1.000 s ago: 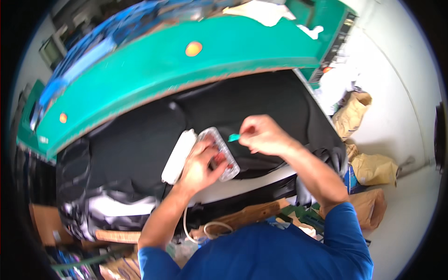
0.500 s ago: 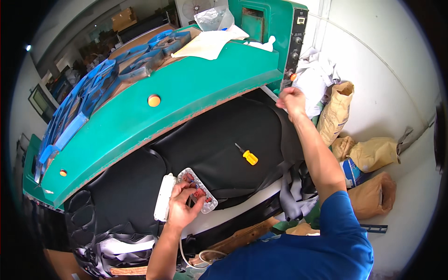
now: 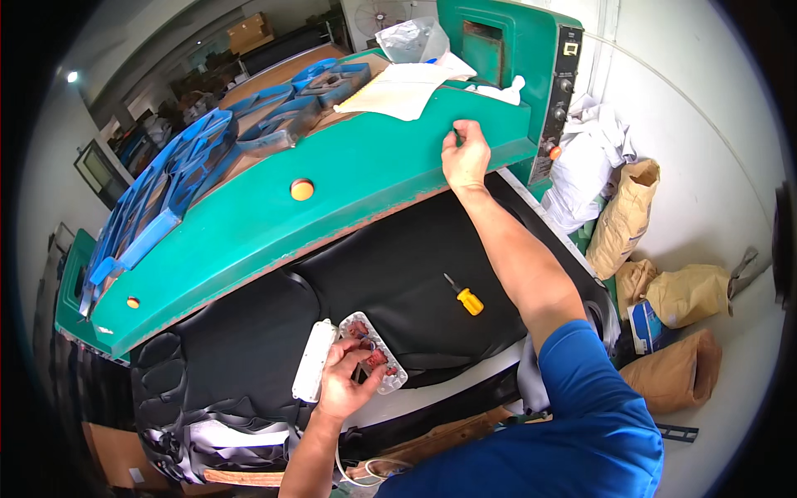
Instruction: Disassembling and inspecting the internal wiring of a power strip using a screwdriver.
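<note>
My left hand [image 3: 345, 390] grips an opened white plastic box, fingers curled over it. One half is a long white shell [image 3: 315, 362]. The other is a shallow tray [image 3: 396, 382] with red parts [image 3: 376, 358] and some wiring; my fingers cover part of these. My right hand [image 3: 466, 156] is raised in front of the green machine's front panel [image 3: 374, 145], thumb and fingers pinched. Something small and dark may show at the fingertips, too small to name. On the black sheet material [image 3: 398, 274] lies a yellow-handled screwdriver [image 3: 468, 300], apart from both hands.
Blue cutting dies [image 3: 199, 141] and white papers [image 3: 397, 90] rest on the machine's top. A control column [image 3: 557, 100] rises at the right. Paper sacks [image 3: 624, 217] and white bags [image 3: 579, 166] stand along the right wall. A pale cable [image 3: 357, 477] loops below the box.
My right hand has moved left from beside the control column to the front of the green panel. The whole view has shifted slightly. My left hand stays at the box.
</note>
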Demonstrator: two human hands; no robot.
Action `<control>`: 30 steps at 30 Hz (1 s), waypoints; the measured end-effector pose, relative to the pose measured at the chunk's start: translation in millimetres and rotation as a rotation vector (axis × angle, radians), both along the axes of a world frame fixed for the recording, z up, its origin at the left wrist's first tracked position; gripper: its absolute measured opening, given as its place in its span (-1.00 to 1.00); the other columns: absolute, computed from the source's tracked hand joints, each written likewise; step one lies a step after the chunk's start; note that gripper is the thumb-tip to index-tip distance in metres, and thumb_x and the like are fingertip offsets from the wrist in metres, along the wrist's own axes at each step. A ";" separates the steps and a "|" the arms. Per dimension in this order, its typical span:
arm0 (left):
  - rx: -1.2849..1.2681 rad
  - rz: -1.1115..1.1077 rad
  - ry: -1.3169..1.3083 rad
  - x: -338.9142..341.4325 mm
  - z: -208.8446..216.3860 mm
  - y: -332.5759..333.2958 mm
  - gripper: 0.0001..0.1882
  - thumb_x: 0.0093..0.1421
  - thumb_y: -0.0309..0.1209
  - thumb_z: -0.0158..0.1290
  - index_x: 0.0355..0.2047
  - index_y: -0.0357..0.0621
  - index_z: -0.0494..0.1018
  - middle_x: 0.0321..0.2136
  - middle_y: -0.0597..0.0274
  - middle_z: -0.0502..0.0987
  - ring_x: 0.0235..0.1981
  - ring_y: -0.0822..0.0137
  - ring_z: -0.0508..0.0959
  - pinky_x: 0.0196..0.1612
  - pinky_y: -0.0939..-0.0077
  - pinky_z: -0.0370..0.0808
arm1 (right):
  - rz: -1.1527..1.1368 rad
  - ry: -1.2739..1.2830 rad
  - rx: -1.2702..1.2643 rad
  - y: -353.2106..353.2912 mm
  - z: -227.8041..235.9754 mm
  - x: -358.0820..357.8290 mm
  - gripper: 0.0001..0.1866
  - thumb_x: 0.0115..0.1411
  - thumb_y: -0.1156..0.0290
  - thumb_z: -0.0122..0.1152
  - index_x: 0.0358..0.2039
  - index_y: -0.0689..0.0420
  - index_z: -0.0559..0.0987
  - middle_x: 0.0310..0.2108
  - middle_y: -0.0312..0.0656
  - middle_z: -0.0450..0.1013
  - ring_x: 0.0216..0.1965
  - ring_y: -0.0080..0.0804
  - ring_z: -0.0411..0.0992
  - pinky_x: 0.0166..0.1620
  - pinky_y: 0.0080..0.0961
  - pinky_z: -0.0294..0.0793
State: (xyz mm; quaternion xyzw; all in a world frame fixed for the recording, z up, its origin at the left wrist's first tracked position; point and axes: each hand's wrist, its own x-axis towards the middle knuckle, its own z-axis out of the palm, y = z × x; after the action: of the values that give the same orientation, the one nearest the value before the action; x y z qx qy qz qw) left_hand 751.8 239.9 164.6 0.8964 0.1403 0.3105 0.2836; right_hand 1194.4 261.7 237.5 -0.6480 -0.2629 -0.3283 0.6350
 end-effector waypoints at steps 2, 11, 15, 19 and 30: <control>0.013 0.006 -0.014 -3.5 -0.5 0.3 -0.64 -0.09 -0.45 0.47 -0.26 -0.23 0.63 -0.10 0.00 0.53 -0.08 0.01 0.58 -0.01 0.21 0.57 | 0.014 0.023 0.011 6.4 -0.9 -7.2 -0.75 0.12 0.54 0.33 -0.15 0.21 0.59 -0.24 0.07 0.61 -0.17 0.07 0.60 -0.08 -0.16 0.58; -0.037 -0.036 -0.066 -6.7 -0.7 -8.3 -0.69 -0.01 -0.42 0.44 -0.24 -0.18 0.64 -0.08 0.04 0.55 -0.04 0.02 0.59 0.05 0.23 0.55 | 0.040 0.169 -0.394 -15.0 14.2 -49.9 -0.28 0.12 0.36 0.44 0.26 0.29 0.38 0.15 0.25 0.45 0.18 0.16 0.44 0.22 -0.11 0.44; -0.063 -0.091 -0.048 -3.4 2.7 -1.6 -0.78 0.08 -0.42 0.37 -0.26 -0.18 0.64 -0.11 0.03 0.56 0.07 -0.02 0.57 0.11 0.16 0.57 | 0.109 0.015 -0.498 -16.5 12.2 -52.4 -0.20 0.14 0.38 0.37 0.34 0.38 0.26 0.19 0.34 0.39 0.22 0.21 0.40 0.26 -0.07 0.40; -0.230 -0.122 -0.123 -6.7 9.7 4.9 -0.85 0.21 -0.59 0.24 -0.20 -0.29 0.57 -0.13 0.01 0.60 -0.07 0.04 0.63 0.01 0.29 0.57 | 0.342 0.089 -0.681 -43.4 19.6 -84.5 -0.33 0.16 0.40 0.35 0.26 0.35 0.39 0.10 0.24 0.50 0.11 0.05 0.51 0.18 -0.18 0.48; -0.099 0.089 0.016 -36.7 2.3 -12.9 -0.79 0.05 -0.58 0.29 -0.25 -0.24 0.62 -0.19 0.09 0.60 -0.10 0.02 0.58 0.02 0.22 0.53 | 1.096 0.350 -0.843 -170.6 -36.4 -239.0 -0.89 0.23 0.54 0.37 -0.23 0.19 0.64 -0.32 -0.32 0.53 -0.37 -0.67 0.45 -0.29 -0.65 0.45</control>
State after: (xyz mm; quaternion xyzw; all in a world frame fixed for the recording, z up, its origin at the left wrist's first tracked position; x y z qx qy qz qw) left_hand 715.1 227.1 166.9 0.8766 0.1974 0.3083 0.3124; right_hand 955.4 91.1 201.2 -0.6562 -0.5495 0.2767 0.4369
